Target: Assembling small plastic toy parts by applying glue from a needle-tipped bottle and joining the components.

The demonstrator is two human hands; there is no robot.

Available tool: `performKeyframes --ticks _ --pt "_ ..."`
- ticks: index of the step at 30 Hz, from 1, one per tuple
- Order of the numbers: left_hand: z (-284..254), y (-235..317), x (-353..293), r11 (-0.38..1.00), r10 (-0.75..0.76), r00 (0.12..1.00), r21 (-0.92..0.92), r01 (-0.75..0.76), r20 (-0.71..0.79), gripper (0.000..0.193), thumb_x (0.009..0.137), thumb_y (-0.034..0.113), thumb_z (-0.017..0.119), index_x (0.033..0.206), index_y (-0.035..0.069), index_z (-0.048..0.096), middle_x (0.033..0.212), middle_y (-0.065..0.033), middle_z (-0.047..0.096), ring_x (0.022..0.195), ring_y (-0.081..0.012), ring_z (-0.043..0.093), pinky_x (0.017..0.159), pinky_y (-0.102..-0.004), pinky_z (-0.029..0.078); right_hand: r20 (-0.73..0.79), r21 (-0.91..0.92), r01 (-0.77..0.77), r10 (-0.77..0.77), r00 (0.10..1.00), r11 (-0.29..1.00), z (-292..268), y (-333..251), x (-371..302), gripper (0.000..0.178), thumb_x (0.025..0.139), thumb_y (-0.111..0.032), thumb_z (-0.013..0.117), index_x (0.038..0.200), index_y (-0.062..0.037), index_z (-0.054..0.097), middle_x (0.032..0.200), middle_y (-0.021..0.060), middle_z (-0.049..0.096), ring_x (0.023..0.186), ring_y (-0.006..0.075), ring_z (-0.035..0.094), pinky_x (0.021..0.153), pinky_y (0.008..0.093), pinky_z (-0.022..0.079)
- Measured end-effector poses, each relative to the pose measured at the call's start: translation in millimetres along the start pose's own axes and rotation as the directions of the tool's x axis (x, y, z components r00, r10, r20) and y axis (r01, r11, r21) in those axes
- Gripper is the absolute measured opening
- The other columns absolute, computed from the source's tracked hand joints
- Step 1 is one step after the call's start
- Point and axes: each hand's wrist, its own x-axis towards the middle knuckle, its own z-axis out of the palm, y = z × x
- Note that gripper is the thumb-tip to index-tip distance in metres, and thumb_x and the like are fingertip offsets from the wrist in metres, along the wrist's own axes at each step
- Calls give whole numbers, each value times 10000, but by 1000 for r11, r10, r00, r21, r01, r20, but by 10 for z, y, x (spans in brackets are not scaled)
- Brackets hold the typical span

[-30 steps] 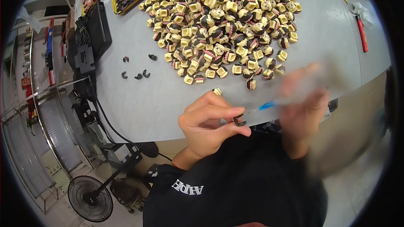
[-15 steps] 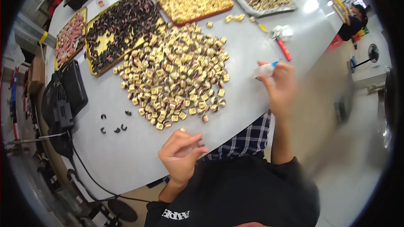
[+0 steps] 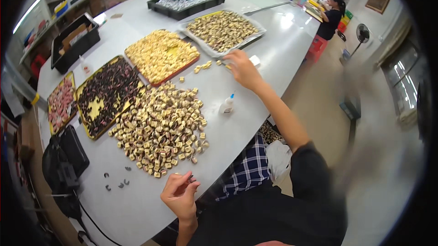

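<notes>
Low at the table's front edge, my left hand pinches a small dark C-shaped piece between thumb and fingertips. My right hand reaches far forward, its fingers bent down at the near corner of the foil-lined tray. What lies under those fingers is mostly hidden; a bit of white tissue shows beside them. A small white glue bottle with a blue tip stands upright on the table, apart from both hands. Left of it spreads a big heap of cream, dark and pink little blocks.
Behind the heap are a tray of dark curved pieces, one of cream pieces and one of pink pieces. Several loose dark pieces lie left. A black device with cables sits at the left edge. A person works far right.
My right hand has set the glue bottle down on the table and moved forward to the tray corner. The view has tilted up. My left hand still pinches the dark piece.
</notes>
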Motion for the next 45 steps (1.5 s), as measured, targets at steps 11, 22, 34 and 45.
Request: performKeyframes --ticks 11,22,34,45 --pt "-63 -114 22 988 134 991 70 -134 11 236 703 -77 681 934 -42 644 787 -52 510 656 -111 532 504 -199 416 271 -38 3 7 962 999 238 201 222 161 790 -40 580 948 -22 604 914 116 552 883 289 557 747 363 458" --pt "-28 -70 37 991 119 993 66 -120 19 239 691 -72 698 922 -39 648 797 -55 526 684 -123 537 600 -210 446 351 78 21 -47 935 997 333 246 289 204 783 -16 589 986 -13 580 875 129 559 814 299 570 718 358 462" --pt "-43 -32 34 993 103 995 63 -101 -18 309 616 -135 713 905 -46 651 780 -86 555 673 -143 543 647 -239 463 67 614 -234 245 967 754 -271 -406 106 189 810 21 594 998 3 609 899 60 564 812 125 579 712 240 496" --pt "-8 -62 137 966 187 977 161 -202 103 352 610 -110 732 939 -2 673 857 -101 573 746 -164 546 620 -259 479 700 707 -620 218 680 -341 -427 -1815 -978 195 790 33 605 980 73 584 916 165 616 765 206 645 670 258 518"
